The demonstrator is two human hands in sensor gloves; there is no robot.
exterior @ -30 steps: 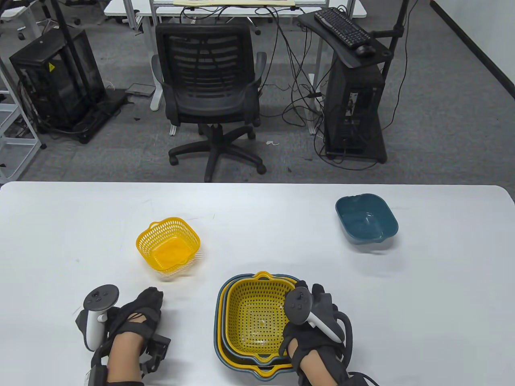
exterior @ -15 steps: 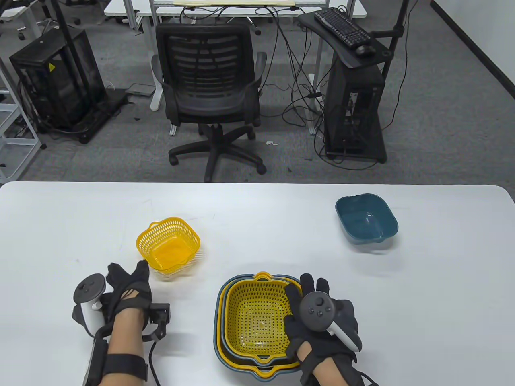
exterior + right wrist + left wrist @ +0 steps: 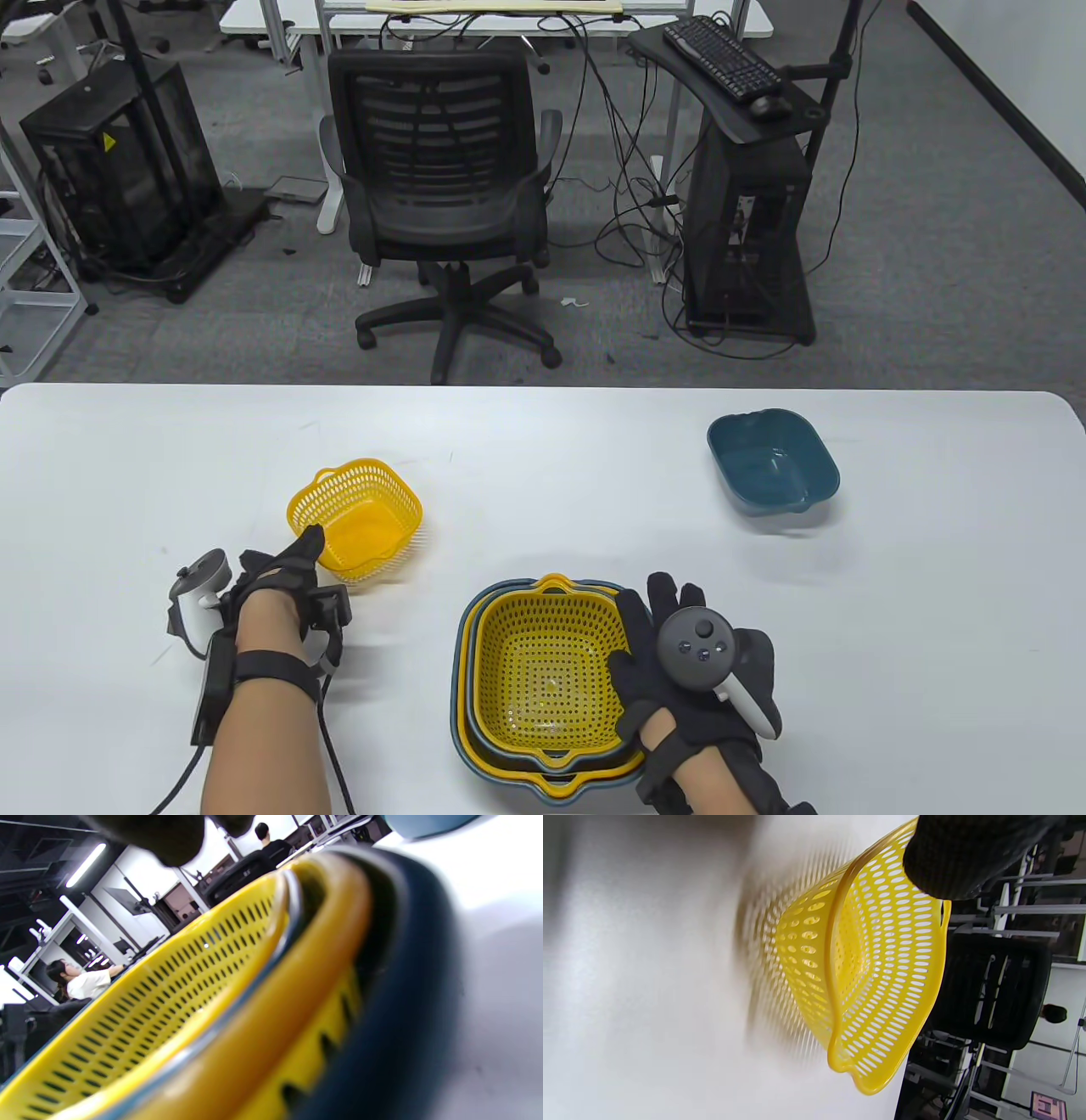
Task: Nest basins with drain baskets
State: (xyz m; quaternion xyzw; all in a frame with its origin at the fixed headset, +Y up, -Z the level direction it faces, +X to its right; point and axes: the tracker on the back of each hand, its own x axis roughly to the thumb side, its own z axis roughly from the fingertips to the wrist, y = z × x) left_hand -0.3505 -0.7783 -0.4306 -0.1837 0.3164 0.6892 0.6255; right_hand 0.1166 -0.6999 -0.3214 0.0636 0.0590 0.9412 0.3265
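Left hand [image 3: 280, 577] has reached the small yellow basket [image 3: 356, 519], grip unclear; right hand [image 3: 679, 671] grip apart

Yellow drain basket [image 3: 882, 976] on white table [image 3: 649, 984], gloved fingers [image 3: 958, 857] at its rim

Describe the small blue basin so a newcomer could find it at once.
Start at the white table and look to its far right. The small blue basin stands alone there, empty and solid-walled, away from both hands; every other container is yellow mesh or nested in the stack.
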